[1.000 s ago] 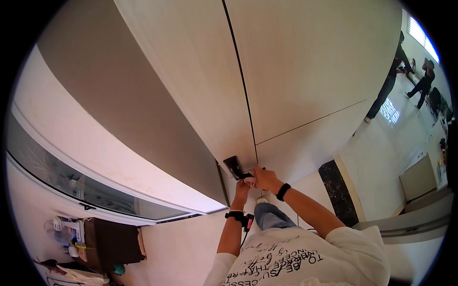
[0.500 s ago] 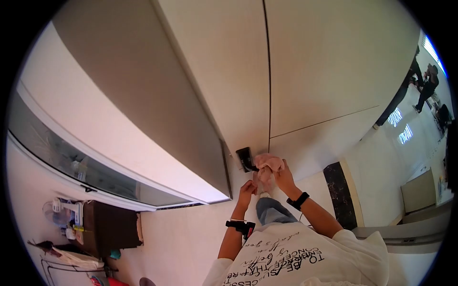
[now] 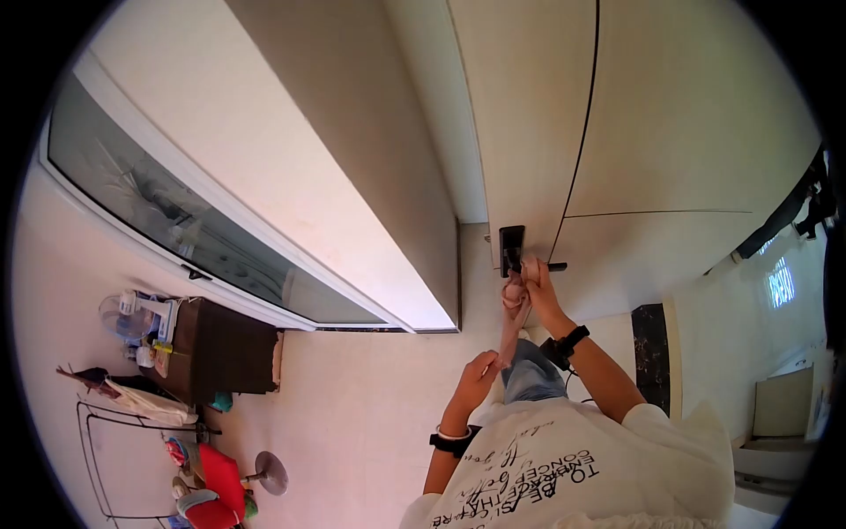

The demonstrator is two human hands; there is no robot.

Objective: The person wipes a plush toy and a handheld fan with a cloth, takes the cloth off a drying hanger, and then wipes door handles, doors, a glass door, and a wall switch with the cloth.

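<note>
A pale door [image 3: 529, 132] with a black handle plate [image 3: 511, 242] stands ajar in front of me. The black door handle [image 3: 557, 267] sticks out to the right past my fingers. A pink cloth [image 3: 511, 322] is looped at the handle and stretches down from it in a narrow strip. My right hand [image 3: 541, 295] is closed on the cloth's upper part, against the handle. Lower down and to the left, my left hand [image 3: 477, 375] grips the cloth's lower end. Part of the cloth at the handle is hidden behind my right fingers.
A white wall corner [image 3: 352, 229] and a framed glass panel [image 3: 176, 207] are on the left. Farther back are a brown cabinet [image 3: 225, 348] with a fan [image 3: 123, 316], a clothes rack [image 3: 84, 450] and a red chair [image 3: 220, 480]. Another person's legs [image 3: 780, 212] show at the right.
The cloth, bunched over the handle before, is now drawn out into a strip between my hands. My left hand has moved down and away from the handle. The view has shifted left.
</note>
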